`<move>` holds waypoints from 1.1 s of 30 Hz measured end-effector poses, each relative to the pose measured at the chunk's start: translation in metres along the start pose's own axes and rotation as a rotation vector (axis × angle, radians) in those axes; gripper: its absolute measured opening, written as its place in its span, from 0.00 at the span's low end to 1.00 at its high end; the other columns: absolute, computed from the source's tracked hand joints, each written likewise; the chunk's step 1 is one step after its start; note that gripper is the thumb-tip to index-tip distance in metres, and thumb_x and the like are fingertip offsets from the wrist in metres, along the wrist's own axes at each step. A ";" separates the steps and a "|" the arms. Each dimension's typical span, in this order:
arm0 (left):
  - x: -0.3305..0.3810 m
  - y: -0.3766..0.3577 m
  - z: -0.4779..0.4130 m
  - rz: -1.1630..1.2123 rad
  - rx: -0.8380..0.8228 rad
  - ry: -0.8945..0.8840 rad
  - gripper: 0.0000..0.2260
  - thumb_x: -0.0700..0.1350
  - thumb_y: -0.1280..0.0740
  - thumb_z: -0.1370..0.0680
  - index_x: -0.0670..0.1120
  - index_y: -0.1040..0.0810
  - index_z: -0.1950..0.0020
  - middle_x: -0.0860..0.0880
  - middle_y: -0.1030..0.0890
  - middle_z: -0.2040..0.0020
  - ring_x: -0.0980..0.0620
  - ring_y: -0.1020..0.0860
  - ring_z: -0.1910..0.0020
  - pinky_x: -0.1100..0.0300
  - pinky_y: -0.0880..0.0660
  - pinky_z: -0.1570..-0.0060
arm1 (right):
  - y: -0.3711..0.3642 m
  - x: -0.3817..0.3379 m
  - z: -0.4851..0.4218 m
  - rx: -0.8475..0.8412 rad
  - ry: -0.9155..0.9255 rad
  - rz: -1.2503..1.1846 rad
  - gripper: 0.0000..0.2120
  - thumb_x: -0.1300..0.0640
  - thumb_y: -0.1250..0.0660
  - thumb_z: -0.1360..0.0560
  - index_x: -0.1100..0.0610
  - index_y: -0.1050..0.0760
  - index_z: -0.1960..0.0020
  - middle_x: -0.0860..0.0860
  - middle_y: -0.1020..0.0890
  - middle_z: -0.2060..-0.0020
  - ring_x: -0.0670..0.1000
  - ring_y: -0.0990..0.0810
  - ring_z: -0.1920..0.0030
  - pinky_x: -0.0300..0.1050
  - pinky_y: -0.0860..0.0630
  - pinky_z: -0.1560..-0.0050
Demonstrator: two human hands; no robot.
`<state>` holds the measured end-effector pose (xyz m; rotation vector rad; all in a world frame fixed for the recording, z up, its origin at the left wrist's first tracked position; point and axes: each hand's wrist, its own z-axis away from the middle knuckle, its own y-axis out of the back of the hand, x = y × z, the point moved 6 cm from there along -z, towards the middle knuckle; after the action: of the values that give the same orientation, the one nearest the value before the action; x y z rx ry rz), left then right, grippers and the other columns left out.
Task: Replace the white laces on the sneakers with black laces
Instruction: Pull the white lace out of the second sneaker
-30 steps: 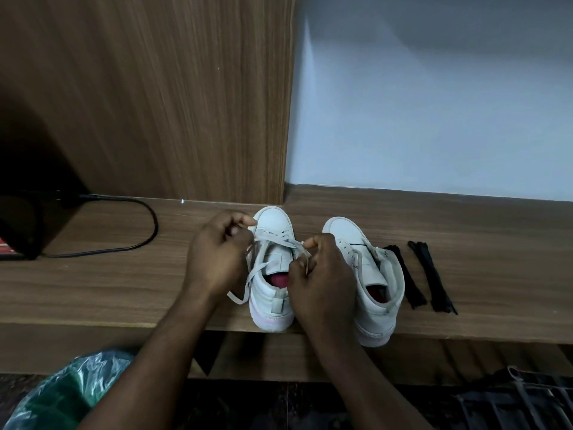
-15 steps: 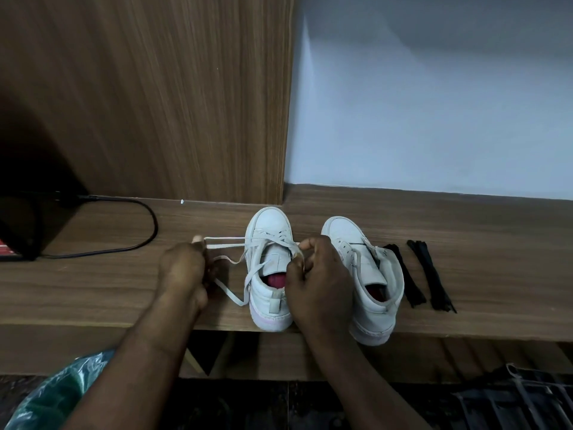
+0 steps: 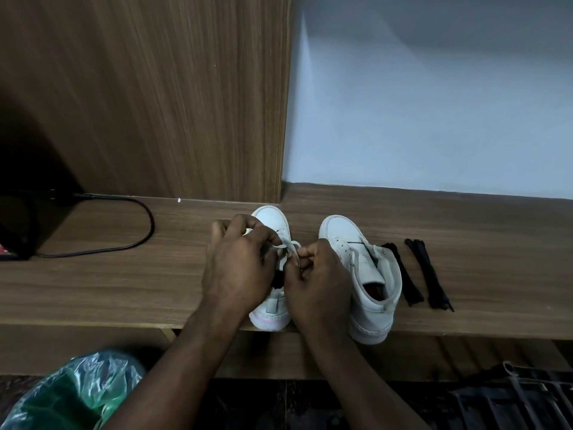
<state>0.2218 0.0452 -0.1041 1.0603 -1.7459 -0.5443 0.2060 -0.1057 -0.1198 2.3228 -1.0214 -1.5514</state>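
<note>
The flat white lace (image 3: 290, 247) of one white high-top sneaker (image 3: 269, 308) is pinched by the left hand (image 3: 238, 268) and the right hand (image 3: 317, 287) for unthreading, while two bundled black laces (image 3: 429, 274) are kept ready beside its mate (image 3: 369, 274) on the brown wooden shelf (image 3: 93, 283).

Looking out from mid-frame, I see at six o'clock a white sneaker (image 3: 271, 218) with a white lace (image 3: 290, 246), and at five a second white sneaker (image 3: 341, 231) lined red. At four, black laces (image 3: 429, 274). The surface (image 3: 124, 280) and panel (image 3: 155, 103) show brown wood grain. The wall (image 3: 434, 103) is pale blue-grey, the cable (image 3: 152, 221) black, the bag (image 3: 71, 395) translucent green.
</note>
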 end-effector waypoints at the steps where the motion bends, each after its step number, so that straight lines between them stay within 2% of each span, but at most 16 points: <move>1: 0.000 -0.001 0.000 -0.003 -0.004 0.010 0.06 0.51 0.26 0.24 0.58 0.16 0.48 0.59 0.25 0.42 0.50 0.33 0.43 0.54 0.30 0.46 | 0.000 0.000 0.000 -0.001 0.002 -0.003 0.06 0.58 0.27 0.27 0.56 0.25 0.54 0.47 0.19 0.62 0.50 0.20 0.61 0.51 0.23 0.60; 6: 0.003 -0.007 0.000 -0.046 -0.062 0.017 0.01 0.52 0.28 0.23 0.56 0.18 0.52 0.58 0.25 0.40 0.48 0.33 0.42 0.50 0.28 0.45 | 0.002 0.002 0.002 0.007 -0.002 0.003 0.06 0.58 0.27 0.26 0.55 0.25 0.55 0.46 0.20 0.62 0.50 0.21 0.62 0.49 0.24 0.60; 8: -0.003 -0.005 0.000 0.099 -0.012 0.112 0.02 0.48 0.28 0.23 0.55 0.19 0.54 0.58 0.23 0.45 0.49 0.30 0.46 0.53 0.30 0.47 | 0.001 0.003 0.002 0.001 -0.008 0.004 0.06 0.58 0.28 0.27 0.54 0.25 0.55 0.46 0.20 0.61 0.50 0.21 0.61 0.49 0.25 0.59; 9: -0.010 -0.003 -0.001 0.296 0.036 0.233 0.05 0.45 0.28 0.22 0.54 0.20 0.56 0.58 0.21 0.50 0.50 0.27 0.49 0.54 0.29 0.51 | 0.000 0.003 0.002 -0.006 -0.010 0.005 0.06 0.58 0.28 0.27 0.54 0.26 0.55 0.46 0.20 0.61 0.50 0.21 0.61 0.48 0.26 0.59; 12: -0.040 0.000 0.003 1.161 0.259 0.734 0.12 0.35 0.35 0.20 0.50 0.24 0.58 0.52 0.15 0.59 0.52 0.22 0.64 0.57 0.26 0.63 | -0.004 0.000 0.003 -0.020 -0.009 0.008 0.07 0.57 0.28 0.26 0.53 0.27 0.55 0.46 0.21 0.60 0.49 0.22 0.61 0.47 0.27 0.59; 13: -0.049 0.001 0.003 1.344 0.326 0.843 0.12 0.34 0.37 0.19 0.49 0.26 0.58 0.51 0.14 0.60 0.52 0.22 0.66 0.58 0.26 0.65 | -0.004 0.000 0.002 -0.021 -0.008 0.007 0.07 0.57 0.28 0.27 0.53 0.26 0.55 0.46 0.21 0.60 0.49 0.22 0.61 0.47 0.26 0.58; 15: -0.067 0.005 0.003 1.484 0.378 0.957 0.11 0.36 0.40 0.16 0.48 0.27 0.55 0.51 0.14 0.63 0.51 0.21 0.66 0.57 0.25 0.61 | -0.005 -0.001 0.003 -0.019 -0.002 0.005 0.06 0.58 0.28 0.27 0.54 0.26 0.55 0.46 0.21 0.60 0.50 0.22 0.60 0.48 0.26 0.57; 17: -0.073 0.007 0.001 1.442 0.318 0.931 0.09 0.37 0.40 0.16 0.47 0.25 0.54 0.51 0.17 0.67 0.52 0.21 0.67 0.57 0.26 0.60 | -0.003 0.002 0.002 -0.009 -0.007 0.002 0.06 0.58 0.28 0.27 0.54 0.26 0.54 0.47 0.21 0.60 0.50 0.21 0.60 0.49 0.25 0.57; 19: -0.069 0.011 0.000 1.183 0.200 0.781 0.07 0.37 0.37 0.19 0.47 0.23 0.53 0.51 0.22 0.69 0.52 0.25 0.70 0.58 0.27 0.65 | -0.002 0.004 0.002 -0.008 -0.013 0.000 0.06 0.58 0.28 0.27 0.54 0.26 0.54 0.46 0.21 0.60 0.50 0.21 0.60 0.50 0.25 0.57; 21: -0.055 0.013 -0.003 0.930 0.077 0.579 0.04 0.40 0.33 0.20 0.49 0.21 0.50 0.51 0.22 0.67 0.52 0.24 0.69 0.57 0.27 0.68 | -0.003 0.003 0.002 -0.010 -0.010 -0.001 0.06 0.58 0.28 0.27 0.54 0.26 0.54 0.46 0.21 0.60 0.50 0.21 0.60 0.50 0.25 0.57; 23: -0.037 0.009 -0.004 0.788 -0.044 0.374 0.05 0.45 0.28 0.22 0.54 0.19 0.48 0.50 0.17 0.57 0.52 0.19 0.59 0.54 0.23 0.59 | -0.003 0.002 0.001 -0.007 -0.006 -0.004 0.07 0.58 0.28 0.27 0.54 0.26 0.54 0.47 0.21 0.60 0.51 0.21 0.60 0.50 0.25 0.57; 25: -0.023 0.005 -0.003 0.545 -0.110 0.176 0.10 0.49 0.23 0.25 0.57 0.17 0.45 0.54 0.19 0.48 0.55 0.20 0.47 0.57 0.24 0.47 | -0.004 0.002 0.001 -0.009 -0.007 -0.003 0.07 0.58 0.27 0.27 0.55 0.25 0.54 0.47 0.20 0.60 0.52 0.21 0.59 0.51 0.25 0.57; 27: -0.011 0.003 -0.001 0.358 -0.119 0.033 0.10 0.50 0.23 0.26 0.57 0.17 0.46 0.57 0.23 0.47 0.54 0.23 0.44 0.57 0.27 0.44 | -0.004 0.004 0.000 -0.017 -0.020 -0.009 0.07 0.56 0.26 0.26 0.54 0.25 0.54 0.47 0.20 0.60 0.51 0.21 0.59 0.52 0.24 0.57; 29: -0.005 0.003 -0.001 0.283 -0.096 -0.020 0.07 0.48 0.23 0.26 0.56 0.16 0.49 0.57 0.24 0.48 0.51 0.25 0.44 0.58 0.29 0.44 | -0.004 0.005 0.000 -0.018 -0.032 -0.023 0.08 0.54 0.26 0.25 0.54 0.25 0.54 0.47 0.19 0.60 0.51 0.20 0.59 0.53 0.24 0.56; 33: -0.002 0.001 -0.001 0.141 -0.083 -0.038 0.09 0.45 0.23 0.27 0.56 0.15 0.50 0.57 0.24 0.47 0.50 0.29 0.45 0.57 0.29 0.47 | -0.002 0.004 -0.001 -0.017 -0.030 -0.023 0.08 0.55 0.26 0.26 0.54 0.25 0.54 0.46 0.20 0.60 0.51 0.20 0.59 0.52 0.24 0.56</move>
<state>0.2226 0.0474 -0.1038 0.8665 -1.8000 -0.5460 0.2087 -0.1068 -0.1232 2.3148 -0.9883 -1.6010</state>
